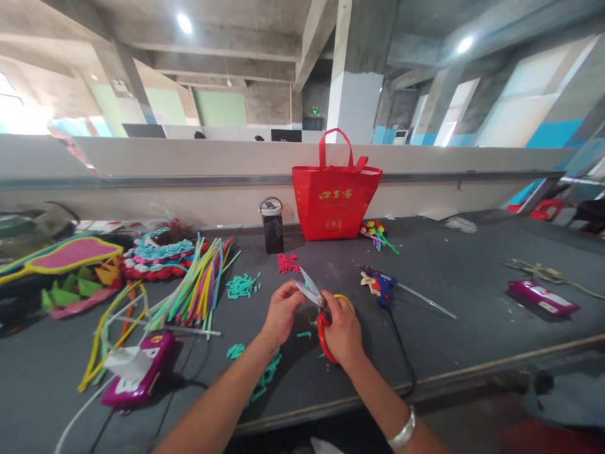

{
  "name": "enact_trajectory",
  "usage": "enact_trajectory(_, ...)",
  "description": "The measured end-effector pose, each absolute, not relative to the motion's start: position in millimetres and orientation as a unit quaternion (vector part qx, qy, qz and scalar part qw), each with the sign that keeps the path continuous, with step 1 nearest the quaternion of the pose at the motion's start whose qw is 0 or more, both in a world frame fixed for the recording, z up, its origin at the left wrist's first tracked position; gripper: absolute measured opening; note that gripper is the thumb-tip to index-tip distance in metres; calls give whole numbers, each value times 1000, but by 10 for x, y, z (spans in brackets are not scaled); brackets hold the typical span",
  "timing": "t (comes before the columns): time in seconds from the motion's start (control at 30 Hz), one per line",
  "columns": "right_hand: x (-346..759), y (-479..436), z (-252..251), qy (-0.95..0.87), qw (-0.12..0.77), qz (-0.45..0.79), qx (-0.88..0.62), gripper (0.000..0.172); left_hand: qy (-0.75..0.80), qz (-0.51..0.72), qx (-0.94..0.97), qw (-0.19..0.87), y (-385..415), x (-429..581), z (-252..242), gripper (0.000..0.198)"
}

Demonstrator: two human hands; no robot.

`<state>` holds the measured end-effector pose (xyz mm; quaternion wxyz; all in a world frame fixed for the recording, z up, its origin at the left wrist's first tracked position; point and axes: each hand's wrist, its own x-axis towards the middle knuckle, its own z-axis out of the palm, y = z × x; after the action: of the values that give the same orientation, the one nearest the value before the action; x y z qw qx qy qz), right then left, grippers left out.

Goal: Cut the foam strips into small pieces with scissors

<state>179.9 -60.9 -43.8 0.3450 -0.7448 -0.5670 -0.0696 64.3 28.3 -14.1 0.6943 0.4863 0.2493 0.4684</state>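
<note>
Scissors (311,291) with silver blades and a red and yellow handle point up and away over the table, blades apart. My right hand (344,331) is closed around their handle near the pivot. Close to the blades, my left hand (283,312) is pinched, thumb and fingers together; what is between them is too small to make out. A speck of green shows between the blades. Below the scissors lies a short green piece (304,334). Piles of cut green pieces (242,286) and pink pieces (287,263) lie beyond my left hand, and more green pieces (268,372) lie beside my left forearm.
Colourful pipe cleaners (203,284) lie left, near a purple power strip (142,372). A black container (273,233) and a red bag (338,202) stand at the back. Right of my hands lies a blue glue gun (386,289), its cord running to the front edge.
</note>
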Motion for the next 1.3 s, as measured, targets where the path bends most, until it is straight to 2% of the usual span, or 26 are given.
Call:
enact_trajectory(0.6, 1788, -593, -454, -562, 347, -53, -749, 43, 242, 467, 490, 695, 276, 649, -166, 8)
enact_trajectory(0.87, 1801, -582, -526, -563, 381, -53, -732, 39, 248, 473, 486, 692, 284, 636, -165, 8)
enact_trajectory(1.3, 1785, -633, -461, -554, 335, -52, -760, 45, 249, 477, 497, 681, 302, 633, -183, 8)
